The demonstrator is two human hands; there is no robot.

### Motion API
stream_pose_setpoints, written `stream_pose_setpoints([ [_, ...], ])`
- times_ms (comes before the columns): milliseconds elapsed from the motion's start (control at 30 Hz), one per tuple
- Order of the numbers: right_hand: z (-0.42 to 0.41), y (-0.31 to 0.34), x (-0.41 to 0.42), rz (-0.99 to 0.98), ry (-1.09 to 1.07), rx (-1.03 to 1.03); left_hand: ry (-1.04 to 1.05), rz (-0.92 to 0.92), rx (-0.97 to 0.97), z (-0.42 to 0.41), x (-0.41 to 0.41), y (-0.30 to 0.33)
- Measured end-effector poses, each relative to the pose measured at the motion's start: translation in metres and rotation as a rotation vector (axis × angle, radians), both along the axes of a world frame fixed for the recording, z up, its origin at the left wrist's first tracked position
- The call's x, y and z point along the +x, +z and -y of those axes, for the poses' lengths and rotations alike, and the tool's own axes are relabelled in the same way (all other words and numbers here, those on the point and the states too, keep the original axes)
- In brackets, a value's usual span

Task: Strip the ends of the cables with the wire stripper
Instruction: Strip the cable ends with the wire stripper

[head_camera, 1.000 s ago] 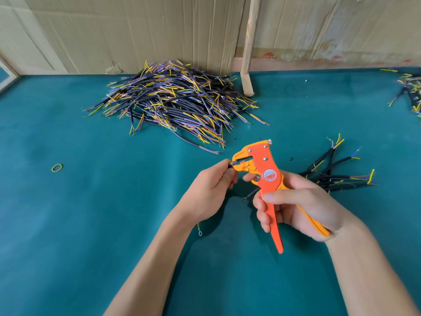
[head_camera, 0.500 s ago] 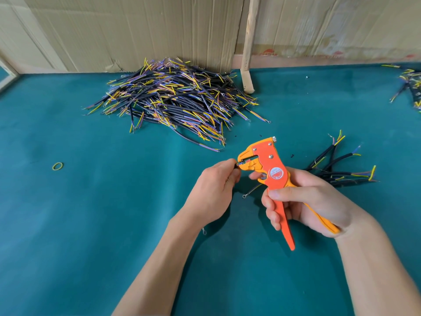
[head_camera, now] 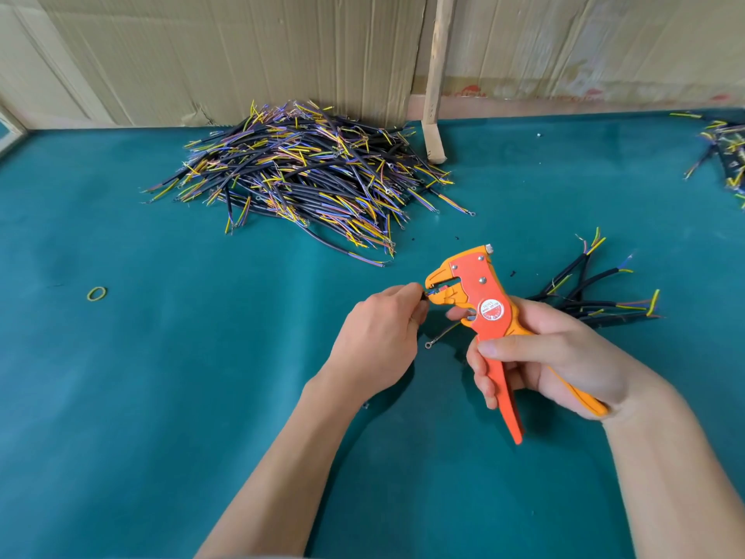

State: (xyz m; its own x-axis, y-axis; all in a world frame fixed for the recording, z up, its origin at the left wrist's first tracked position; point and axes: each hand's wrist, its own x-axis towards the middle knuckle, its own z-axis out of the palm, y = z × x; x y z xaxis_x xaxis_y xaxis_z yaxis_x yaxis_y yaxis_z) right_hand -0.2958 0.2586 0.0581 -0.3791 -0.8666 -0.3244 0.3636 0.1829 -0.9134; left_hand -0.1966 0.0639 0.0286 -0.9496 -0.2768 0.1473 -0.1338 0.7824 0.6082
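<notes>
My right hand [head_camera: 552, 353] grips the handles of an orange wire stripper [head_camera: 481, 304], held upright with its jaws pointing left. My left hand [head_camera: 379, 336] pinches a short black cable, whose coloured wire tips [head_camera: 430, 293] sit inside the stripper's jaws. Most of that cable is hidden inside my fist; a thin wire with a ring terminal [head_camera: 428, 345] hangs out below the hands. A big pile of black cables with yellow and purple ends [head_camera: 306, 175] lies at the back of the teal table [head_camera: 161, 377]. A smaller bunch of cables [head_camera: 596, 300] lies behind my right hand.
A yellow-green rubber band [head_camera: 96, 293] lies on the table at the left. A wooden stick [head_camera: 435, 78] leans against the cardboard wall [head_camera: 242, 54] at the back. More cables [head_camera: 729, 155] lie at the far right edge. Small black insulation bits [head_camera: 513, 273] dot the table near the stripper.
Both hands and the stripper have drifted slightly right and the stripper's head has tilted a little; the cable end stays in the jaws. The piles have not moved.
</notes>
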Motion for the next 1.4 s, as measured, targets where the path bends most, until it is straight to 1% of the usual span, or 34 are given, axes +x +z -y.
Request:
stream_pose_setpoints([
  [167,0.007,-0.005,0.005,0.039,-0.019,-0.026,0.03,0.026,-0.071,0.002,0.001,0.003],
  [333,0.009,-0.006,0.008,0.07,-0.029,-0.042,0.049,-0.043,-0.013,0.002,0.007,0.001],
  [533,0.01,-0.005,0.008,0.068,-0.041,-0.026,0.062,-0.106,-0.002,0.0,0.008,-0.002],
  [1100,0.009,-0.004,0.007,0.111,0.001,-0.074,0.064,-0.16,0.015,0.0,0.01,-0.005],
  [1400,0.01,-0.005,0.008,0.102,-0.014,-0.056,0.06,-0.164,0.04,0.0,0.011,-0.004],
])
